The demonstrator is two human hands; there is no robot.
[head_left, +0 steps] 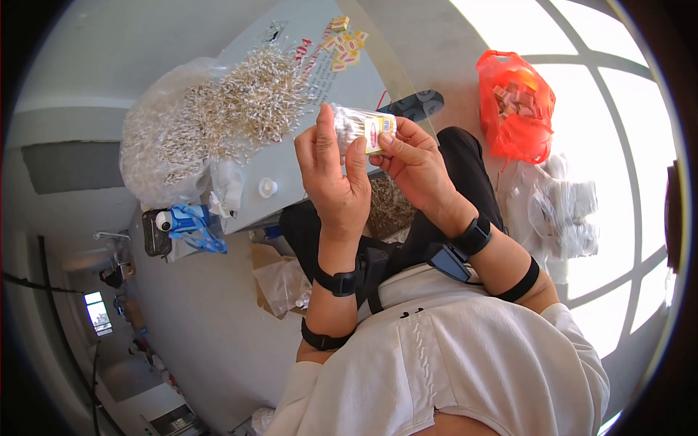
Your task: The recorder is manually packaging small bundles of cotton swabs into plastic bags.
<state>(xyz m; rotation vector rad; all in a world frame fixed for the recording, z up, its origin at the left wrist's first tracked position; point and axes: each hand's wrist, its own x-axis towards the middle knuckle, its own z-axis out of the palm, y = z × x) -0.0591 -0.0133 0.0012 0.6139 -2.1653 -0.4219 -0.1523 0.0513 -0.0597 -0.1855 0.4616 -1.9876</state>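
A: What's nearest?
B: The wearer's white top (436,334), then black wristbands (474,235) on both forearms. Past them, the two hands are raised together.
A: How do they grip?
B: The right hand (413,161) grasps one end of a clear plastic pack of cotton swabs (350,125), thumb across the front and fingers behind. The left hand (334,173) has the other end between its thumb and its upright forefinger.
A: And where is that pack?
B: In the air between both hands, lying roughly crosswise. Toward the right hand it shows a yellow-and-white label card (377,134).
A: Beneath?
B: Between the dark-trousered legs (462,160) is a brownish mass, too fine to make out. Left of them, on the floor, an open cardboard box (263,291) has clear plastic in it.
A: Beyond the hands?
B: A grey tabletop (291,161), with a small white spool-shaped piece (268,187) near its edge. Farther on, a big heap of loose cotton swabs (258,94) spills from a clear plastic bag (138,149); more yellow-and-white cards (346,51) lie beyond it.
A: To the right?
B: A red plastic bag (536,142) stands open on the sunlit floor, pinkish bundles inside, with clear-wrapped white packs (571,218) just beside it.
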